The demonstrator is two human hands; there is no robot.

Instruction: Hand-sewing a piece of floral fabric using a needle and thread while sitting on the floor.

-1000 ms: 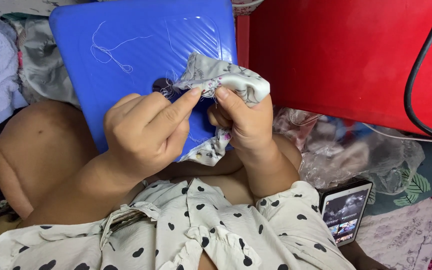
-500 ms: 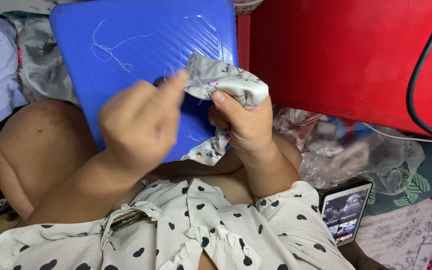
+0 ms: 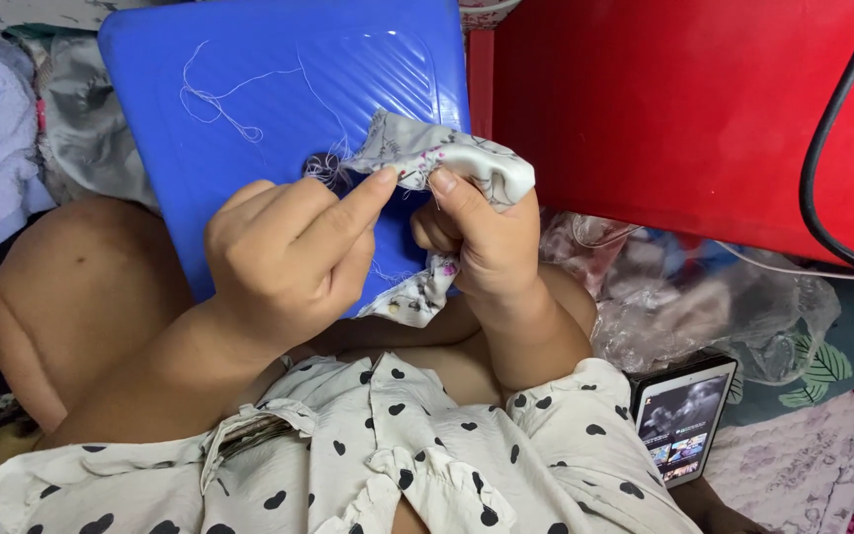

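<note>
Head view: left hand [image 3: 289,262] and right hand [image 3: 481,242] both pinch a floral cloth [image 3: 447,163] over a blue lid [image 3: 279,109]. Cloth looks light, soft, limp; best held at its folded edge.

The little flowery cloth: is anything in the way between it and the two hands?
No. The right hand grips the flowery cloth directly, and the left hand touches its edge with a fingertip. Only the blue lid lies behind it.

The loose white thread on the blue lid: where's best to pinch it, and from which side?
Pinch the small loop of the loose white thread, coming from above left. It lies flat on the blue lid, apart from the left hand, the right hand and the floral fabric.
</note>
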